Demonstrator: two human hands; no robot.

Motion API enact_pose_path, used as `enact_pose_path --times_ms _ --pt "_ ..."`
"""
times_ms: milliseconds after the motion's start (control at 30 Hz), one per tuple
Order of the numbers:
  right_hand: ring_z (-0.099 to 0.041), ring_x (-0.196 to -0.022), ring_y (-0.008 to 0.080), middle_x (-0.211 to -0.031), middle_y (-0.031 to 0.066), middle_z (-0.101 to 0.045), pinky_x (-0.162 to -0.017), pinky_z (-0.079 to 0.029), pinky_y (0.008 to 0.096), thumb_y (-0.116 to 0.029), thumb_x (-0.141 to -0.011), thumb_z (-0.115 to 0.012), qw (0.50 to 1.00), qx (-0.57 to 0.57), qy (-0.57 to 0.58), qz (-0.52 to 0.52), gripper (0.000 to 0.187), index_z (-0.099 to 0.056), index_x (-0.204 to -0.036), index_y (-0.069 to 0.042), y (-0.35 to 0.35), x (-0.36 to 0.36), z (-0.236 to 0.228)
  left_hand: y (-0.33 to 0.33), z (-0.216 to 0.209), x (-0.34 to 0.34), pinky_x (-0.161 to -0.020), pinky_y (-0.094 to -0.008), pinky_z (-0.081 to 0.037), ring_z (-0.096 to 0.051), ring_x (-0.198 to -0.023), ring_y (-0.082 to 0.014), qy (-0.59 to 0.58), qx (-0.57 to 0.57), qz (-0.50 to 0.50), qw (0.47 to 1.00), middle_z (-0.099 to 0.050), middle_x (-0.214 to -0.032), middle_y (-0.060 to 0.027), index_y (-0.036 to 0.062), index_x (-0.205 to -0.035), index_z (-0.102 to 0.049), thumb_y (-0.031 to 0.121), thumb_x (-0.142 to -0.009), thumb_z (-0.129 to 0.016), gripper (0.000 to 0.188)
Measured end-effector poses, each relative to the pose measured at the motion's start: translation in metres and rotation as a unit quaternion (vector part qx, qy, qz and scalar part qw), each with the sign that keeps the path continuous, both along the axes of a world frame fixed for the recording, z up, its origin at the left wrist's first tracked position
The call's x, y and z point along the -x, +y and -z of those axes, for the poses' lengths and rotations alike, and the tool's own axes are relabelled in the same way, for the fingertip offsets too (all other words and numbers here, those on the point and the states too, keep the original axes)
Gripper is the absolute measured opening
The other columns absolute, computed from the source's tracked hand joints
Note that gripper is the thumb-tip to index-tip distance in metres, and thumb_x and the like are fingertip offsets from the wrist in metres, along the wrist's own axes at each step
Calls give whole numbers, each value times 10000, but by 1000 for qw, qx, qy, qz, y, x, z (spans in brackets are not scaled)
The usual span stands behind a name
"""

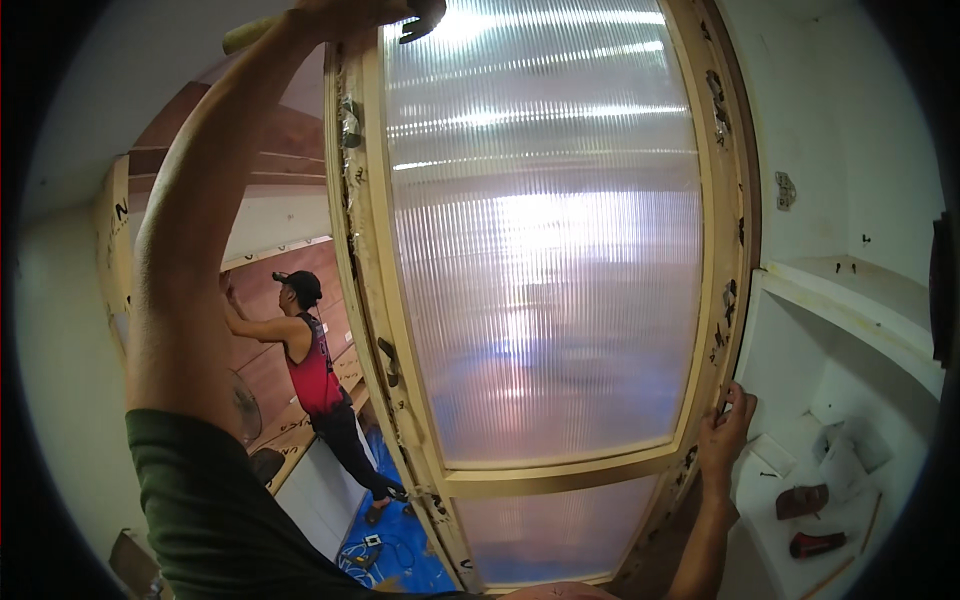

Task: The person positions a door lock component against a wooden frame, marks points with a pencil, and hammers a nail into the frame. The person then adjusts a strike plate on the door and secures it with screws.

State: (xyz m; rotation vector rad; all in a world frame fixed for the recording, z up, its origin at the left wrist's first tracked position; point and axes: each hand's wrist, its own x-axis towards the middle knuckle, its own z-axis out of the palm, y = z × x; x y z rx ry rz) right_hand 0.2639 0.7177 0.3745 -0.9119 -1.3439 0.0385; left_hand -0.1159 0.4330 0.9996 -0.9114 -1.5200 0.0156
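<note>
In front of me stands a tall door with a pale wooden frame (pixel 560 474) and ribbed, see-through panels (pixel 545 330). My left hand (pixel 350 14) is raised at the top edge, closed around a claw hammer (pixel 424 20); its wooden handle sticks out to the left. The hammer's head is close to the top left of the frame, partly cut off by the picture's edge. Lower down, my right hand (pixel 727 425) has its fingers bent around the right edge of the frame. Dark scraps and marks dot the frame's side strips.
Another person (pixel 315 350) in a red and black top works at a wooden wall unit on the left. Blue sheeting (pixel 405 540) with a cable covers the floor there. White shelves (pixel 850 290) stand at the right, with a red and black tool (pixel 817 545) on the lower one.
</note>
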Motion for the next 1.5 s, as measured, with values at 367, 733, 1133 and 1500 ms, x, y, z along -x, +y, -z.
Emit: enact_pose_path --times_ms 367,733,1133,1500 --pt "-593 -901 231 -1199 105 -529 -804 -523 344 100 -862 -607 999 37 3 -8 607 -532 -1444 -53 -6 -4 -3 -11 19 -21 -904 -512 -592 -737 -1044 -274 -19 -15 -43 999 -769 -1123 -110 101 -1236 -697 572 -1109 -479 534" --pt "-580 -887 209 -1205 99 -517 -784 -515 323 108 -864 -629 1000 14 -1 5 614 -529 -1450 -50 1 -6 4 -31 30 -12 -878 -492 -593 -754 -964 -276 -25 -7 -31 999 -780 -1050 -99 136 -1270 -684 510 -1101 -527 439" --pt "-617 -954 248 -1205 103 -515 -781 -534 339 117 -859 -623 1000 4 -17 1 621 -531 -1446 -64 2 -9 5 -18 26 -4 -819 -512 -585 -750 -947 -287 -53 -20 -10 998 -773 -1137 -127 95 -1202 -729 563 -1097 -517 525" --pt "-644 -981 251 -1302 120 -550 -750 -577 371 7 -985 -620 998 -46 -30 7 548 -506 -1517 -58 18 -5 11 -34 191 88 -776 -348 -575 -689 -837 -206 -421 -93 612 663 -724 -1001 -89 106 -1377 -586 669 -1081 -463 648"
